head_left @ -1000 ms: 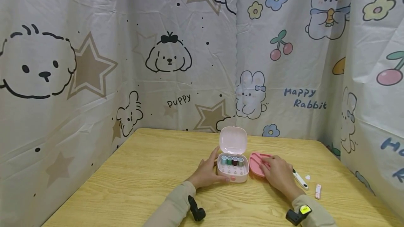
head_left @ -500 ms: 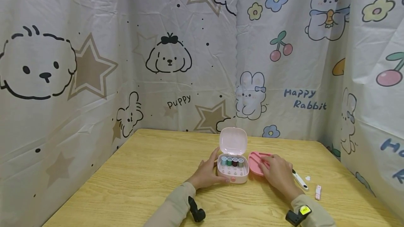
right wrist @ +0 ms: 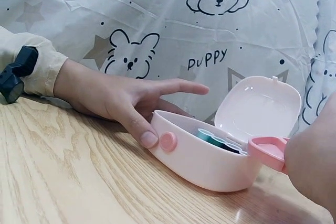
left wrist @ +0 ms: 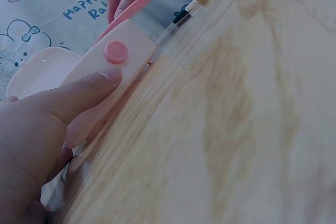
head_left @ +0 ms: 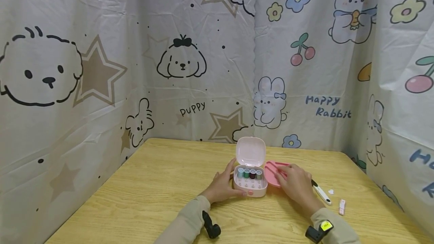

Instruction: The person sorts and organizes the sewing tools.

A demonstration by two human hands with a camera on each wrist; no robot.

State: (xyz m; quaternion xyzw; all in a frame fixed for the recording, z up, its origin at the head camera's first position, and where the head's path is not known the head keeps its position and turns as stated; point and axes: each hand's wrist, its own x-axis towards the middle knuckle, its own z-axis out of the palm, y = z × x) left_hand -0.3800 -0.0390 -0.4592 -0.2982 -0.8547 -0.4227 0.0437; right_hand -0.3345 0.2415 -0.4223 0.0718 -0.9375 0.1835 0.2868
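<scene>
A pale pink sewing box [head_left: 257, 191] stands on the table with its lid [head_left: 251, 151] raised at the back. Several thread spools [head_left: 252, 174] in blue, green, dark and grey sit in a row inside, behind small pegs. My left hand [head_left: 222, 186] holds the box at its left side, the thumb on the front wall near the round pink button [right wrist: 168, 141]. At the box's right side, my right hand [head_left: 298, 186] pinches a darker pink divided tray [head_left: 271, 174]. In the right wrist view, that tray [right wrist: 266, 148] is at the box's right rim; the right fingertips are hidden there.
Right of the right hand lie a white stick-like tool with a black end [head_left: 322, 193], a small white piece [head_left: 330, 191] and a small pink-and-white item [head_left: 342, 207]. Printed curtains [head_left: 190, 86] surround the wooden table [head_left: 152, 183].
My right hand has moved slightly left with the pink tray, which is now closer to the box's right rim and looks tilted. The left hand and the box have stayed in place.
</scene>
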